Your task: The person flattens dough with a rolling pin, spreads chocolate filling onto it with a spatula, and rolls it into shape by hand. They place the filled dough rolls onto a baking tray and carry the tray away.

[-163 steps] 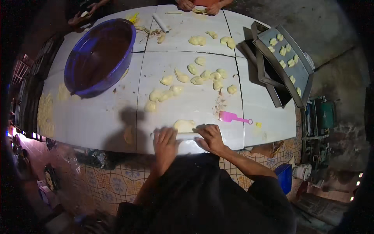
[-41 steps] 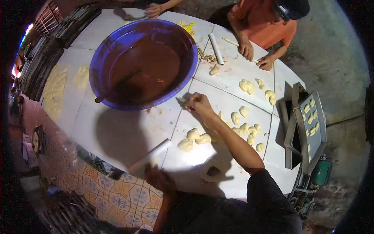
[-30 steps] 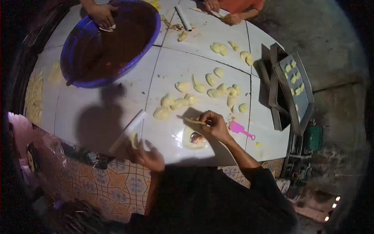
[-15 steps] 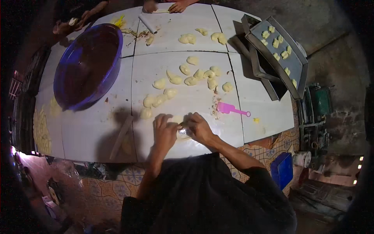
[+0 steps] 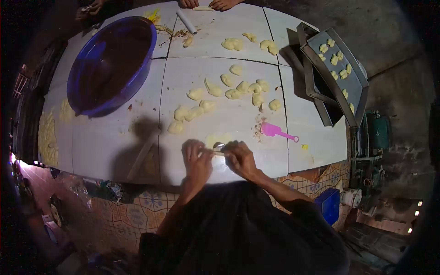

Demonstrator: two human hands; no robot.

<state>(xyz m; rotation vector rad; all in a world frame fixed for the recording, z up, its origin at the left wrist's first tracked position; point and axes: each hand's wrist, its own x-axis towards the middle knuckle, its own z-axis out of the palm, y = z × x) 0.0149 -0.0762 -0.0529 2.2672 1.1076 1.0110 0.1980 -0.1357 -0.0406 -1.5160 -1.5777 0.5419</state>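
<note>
Near the front of the white-tiled table, my left hand [image 5: 197, 158] and my right hand [image 5: 241, 159] are closed on the two ends of a piece of pale dough [image 5: 219, 153]. Its near edge forms a narrow roll between my fingers, while a thin flat part of it shows just beyond. A small dark, shiny patch lies between my fingertips; I cannot make out what it is. Beyond my hands, several pale dough lumps [image 5: 195, 112] lie scattered on the tabletop. Right of them is a pink scoop [image 5: 271, 130] with brown crumbs around its blade.
A large purple basin [image 5: 153, 55] stands at the left. At the right, metal trays [image 5: 316, 75] are stacked askew, the top one bearing small dough pieces. Across the table, another person's hands [image 5: 220, 4] hold a dough strip near a white tube [image 5: 187, 22].
The view has shifted slightly. My hands remain at the dough, whose near edge now shows as a roll, with the flat part beyond it. The person opposite has spread their hands farther apart.
</note>
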